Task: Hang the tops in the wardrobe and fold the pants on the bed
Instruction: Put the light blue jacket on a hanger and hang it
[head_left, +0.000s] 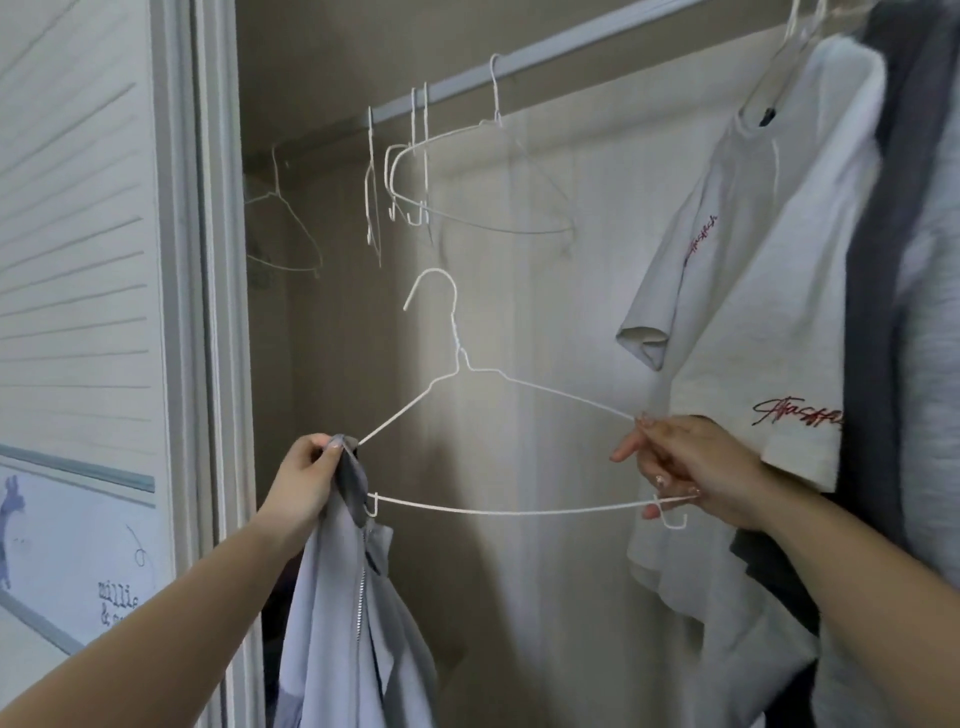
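Wardrobe (571, 291) stands open, with bare hangers (483, 176) on its rail (545, 52) and a white tee (753, 322) hanging at the right. Left hand (306, 480) has a tight grip on a grey top (353, 613) at one end of a white hanger (498, 441); the top hangs down, maybe with a zip. Right hand (691, 467) pinches the hanger's other end.

Six hangers (511, 447), three tops (737, 322)
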